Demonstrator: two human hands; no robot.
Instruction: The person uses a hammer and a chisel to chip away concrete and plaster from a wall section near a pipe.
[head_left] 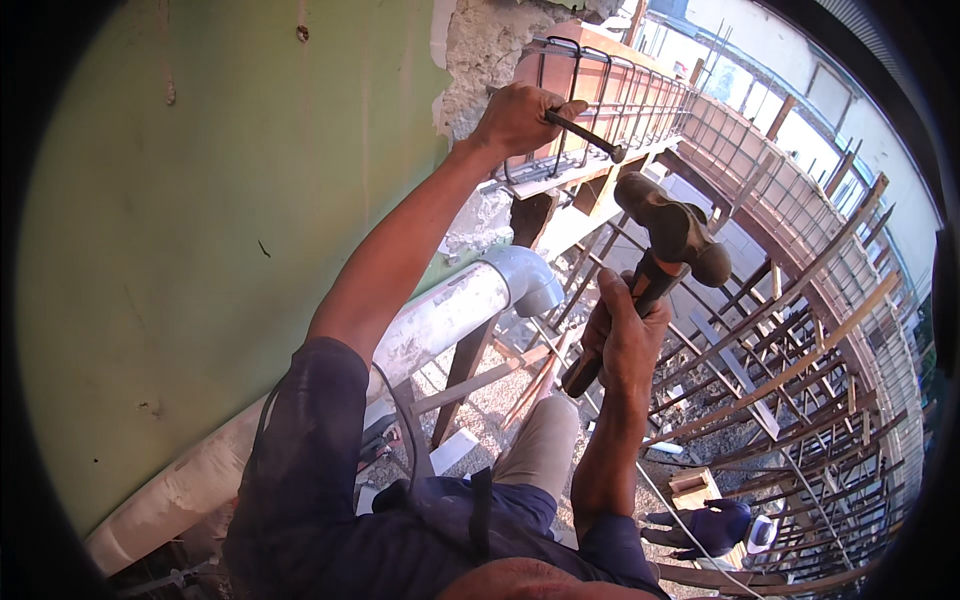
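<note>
My left hand [520,120] is closed around a dark steel chisel [586,134]. The chisel's struck end points out to the right, and its other end lies toward the broken concrete [488,62] at the wall's edge; whether the tip touches is hard to tell. Lower and to the right, my right hand [632,325] grips a hammer [678,228] by its dark handle. The heavy rounded head is raised just below the chisel's end, apart from it.
A green wall [250,180] fills the left. Along it runs a pale pipe [440,318] with a grey elbow [528,278]. A rebar cage [620,95] lies in formwork beyond my left hand. Scaffold poles [790,350] stand below right, where a person in a hat [715,527] is.
</note>
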